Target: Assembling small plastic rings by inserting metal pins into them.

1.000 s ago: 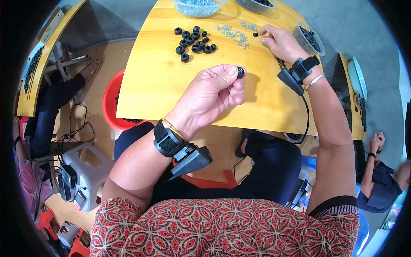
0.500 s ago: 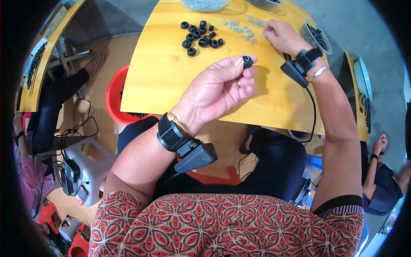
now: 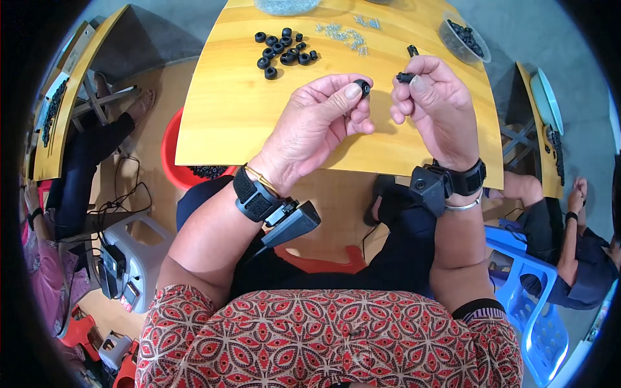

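Note:
My left hand (image 3: pixel 310 119) is closed in a pinch above the near part of the yellow table. Between its thumb and index finger sits a small round black knob (image 3: pixel 363 88) with a hole facing right. Just to the right, my right hand (image 3: pixel 445 103) is also closed, its thumb and fingertips gripping a short black cylindrical piece (image 3: pixel 405 77) that points toward the knob. The two pieces are apart. A narrow black rod end (image 3: pixel 413 50) shows just beyond my right fingers; whether that hand holds it, I cannot tell.
Several black knobs (image 3: pixel 284 48) and small clear-silvery parts (image 3: pixel 346 35) lie on the yellow table (image 3: pixel 220 123). A clear tub of black parts (image 3: pixel 464 40) stands far right. Below the left edge is a red basin (image 3: pixel 169 155). A blue plastic stool (image 3: pixel 524 284) stands right, near another person.
My right hand has come back from the small parts toward my left hand and now grips a black cylindrical piece. My left hand still pinches the knob, slightly farther left.

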`<state>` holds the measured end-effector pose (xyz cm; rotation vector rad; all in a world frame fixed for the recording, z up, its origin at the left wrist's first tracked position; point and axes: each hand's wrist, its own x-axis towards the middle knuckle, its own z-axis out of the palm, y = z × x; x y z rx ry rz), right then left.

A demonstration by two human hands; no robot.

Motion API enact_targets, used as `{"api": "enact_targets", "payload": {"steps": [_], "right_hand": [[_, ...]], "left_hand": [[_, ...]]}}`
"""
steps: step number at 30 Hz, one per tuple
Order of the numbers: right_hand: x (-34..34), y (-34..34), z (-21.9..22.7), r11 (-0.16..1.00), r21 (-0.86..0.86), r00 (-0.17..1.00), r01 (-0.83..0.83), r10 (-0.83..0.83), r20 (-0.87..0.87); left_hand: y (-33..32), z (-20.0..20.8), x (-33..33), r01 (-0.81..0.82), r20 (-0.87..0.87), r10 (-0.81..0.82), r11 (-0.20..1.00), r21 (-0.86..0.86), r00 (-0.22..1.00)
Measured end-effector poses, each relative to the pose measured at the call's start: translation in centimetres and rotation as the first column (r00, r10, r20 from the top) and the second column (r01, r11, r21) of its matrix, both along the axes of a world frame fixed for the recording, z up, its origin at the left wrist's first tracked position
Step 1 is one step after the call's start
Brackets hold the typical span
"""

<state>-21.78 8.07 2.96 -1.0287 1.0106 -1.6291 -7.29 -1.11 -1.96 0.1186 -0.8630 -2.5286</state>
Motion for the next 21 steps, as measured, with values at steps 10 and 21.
{"api": "enact_targets", "payload": {"steps": [10,21], "right_hand": [[-0.15,-0.28,-0.61,0.998,0.006,0.986,0.065,-0.063,-0.154],[0.72,-0.81,-1.07,0.99,-0.086,0.857,0.111,-0.14,-0.496]], "left_hand": [[0.37,0.42,-0.26,-0.017,0.006,0.017,1.0,-0.002,1.0],[0.27,0.28,-0.32,-0.041,0.01,0.041,0.999,-0.034,0.999]]}}
